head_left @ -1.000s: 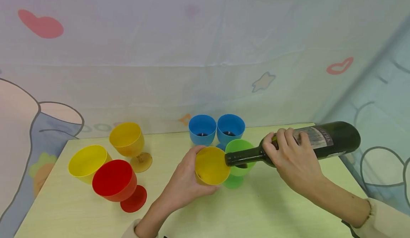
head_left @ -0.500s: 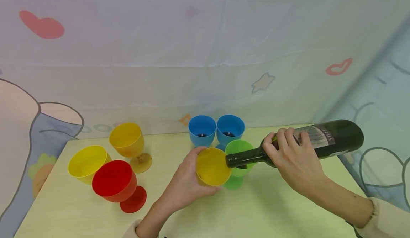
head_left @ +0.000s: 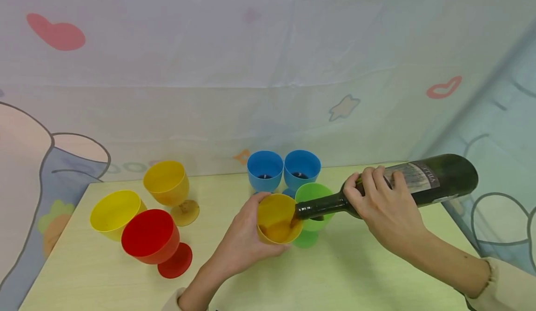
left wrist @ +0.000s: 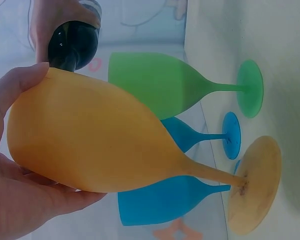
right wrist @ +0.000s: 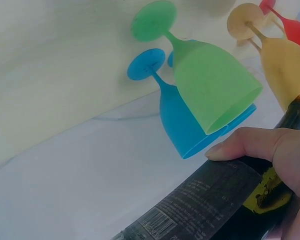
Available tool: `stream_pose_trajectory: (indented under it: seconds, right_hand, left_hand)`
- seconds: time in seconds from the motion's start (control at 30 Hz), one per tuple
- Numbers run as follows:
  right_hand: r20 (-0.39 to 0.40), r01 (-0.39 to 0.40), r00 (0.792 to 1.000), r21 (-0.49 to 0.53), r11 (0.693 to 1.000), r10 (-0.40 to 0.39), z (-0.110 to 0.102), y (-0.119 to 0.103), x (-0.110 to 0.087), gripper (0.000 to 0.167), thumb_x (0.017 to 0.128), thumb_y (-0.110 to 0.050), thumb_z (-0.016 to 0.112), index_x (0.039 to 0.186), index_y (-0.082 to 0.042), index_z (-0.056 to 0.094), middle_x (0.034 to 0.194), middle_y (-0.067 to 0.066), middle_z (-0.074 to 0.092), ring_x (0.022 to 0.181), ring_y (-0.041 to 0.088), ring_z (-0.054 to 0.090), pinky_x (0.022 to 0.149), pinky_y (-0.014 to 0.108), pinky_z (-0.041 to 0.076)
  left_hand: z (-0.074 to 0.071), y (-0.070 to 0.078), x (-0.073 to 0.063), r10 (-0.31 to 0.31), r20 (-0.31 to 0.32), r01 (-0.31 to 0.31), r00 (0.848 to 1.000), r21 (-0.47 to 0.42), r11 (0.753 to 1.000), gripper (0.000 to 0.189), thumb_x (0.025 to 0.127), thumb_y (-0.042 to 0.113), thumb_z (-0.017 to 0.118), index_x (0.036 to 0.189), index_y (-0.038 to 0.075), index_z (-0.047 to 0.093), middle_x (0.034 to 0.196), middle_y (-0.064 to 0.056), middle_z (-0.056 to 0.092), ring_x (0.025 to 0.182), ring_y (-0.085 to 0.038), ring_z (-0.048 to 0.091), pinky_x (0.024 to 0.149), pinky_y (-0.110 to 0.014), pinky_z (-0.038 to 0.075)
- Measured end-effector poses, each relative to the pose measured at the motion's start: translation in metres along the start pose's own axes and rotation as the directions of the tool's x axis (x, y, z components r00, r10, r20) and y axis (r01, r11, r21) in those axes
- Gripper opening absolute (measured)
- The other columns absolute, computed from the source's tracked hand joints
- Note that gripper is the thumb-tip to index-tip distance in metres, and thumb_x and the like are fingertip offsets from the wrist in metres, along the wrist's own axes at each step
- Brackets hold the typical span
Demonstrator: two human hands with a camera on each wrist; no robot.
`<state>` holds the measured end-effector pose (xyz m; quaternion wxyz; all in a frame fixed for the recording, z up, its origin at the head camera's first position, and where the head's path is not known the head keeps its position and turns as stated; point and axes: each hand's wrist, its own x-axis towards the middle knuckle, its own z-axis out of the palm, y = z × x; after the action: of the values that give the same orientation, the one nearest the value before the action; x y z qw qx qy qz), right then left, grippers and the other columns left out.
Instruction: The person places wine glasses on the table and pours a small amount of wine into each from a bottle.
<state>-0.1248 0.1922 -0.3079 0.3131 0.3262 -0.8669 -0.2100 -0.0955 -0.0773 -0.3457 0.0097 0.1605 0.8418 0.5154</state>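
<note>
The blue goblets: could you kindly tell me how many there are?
2: the left blue goblet and the right blue goblet stand side by side near the back of the table, beyond the green goblet. I see no others.

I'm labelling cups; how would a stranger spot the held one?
On the pale table, find the two blue goblets at the back. In front, the left hand holds a yellow goblet. Unlike the other yellow goblets, it has the dark bottle at its rim.

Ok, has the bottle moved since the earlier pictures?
Yes, slightly: in the head view, the bottle now reaches higher and farther right, judged against the outlined red heart behind it.
</note>
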Motion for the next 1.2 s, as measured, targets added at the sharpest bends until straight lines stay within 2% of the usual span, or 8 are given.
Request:
stream_pose_trajectory:
  seconds: [0.33,1.2]
  right_hand:
    - [0.001,0.001,1.0,0.001,1.0,-0.001,-0.0008,0.0004,0.0002,0.053,0.063,-0.006,0.076,0.103,0.004,0.043,0.09,0.032,0.048,0.083,0.044,0.049,0.064,0.053,0.044]
    - [-0.011,-0.003,1.0,0.008,1.0,0.003,-0.0012,0.0003,-0.0009,0.053,0.062,-0.007,0.076,0.101,0.004,0.043,0.088,0.031,0.047,0.08,0.043,0.049,0.061,0.051,0.044]
  left_hand:
    - [0.0001,-0.0003,0.0003,0.014,0.005,-0.014,1.0,-0.025,1.0,0.083,0.061,0.014,0.082,0.129,0.003,0.036,0.113,-0.007,0.051,0.101,-0.024,0.048,0.085,-0.046,0.043]
    - [-0.0008,0.0014,-0.0001,0.002,0.014,-0.002,1.0,0.02,1.0,0.086,0.061,0.016,0.083,0.13,0.002,0.035,0.116,-0.009,0.05,0.104,-0.026,0.048,0.088,-0.045,0.042]
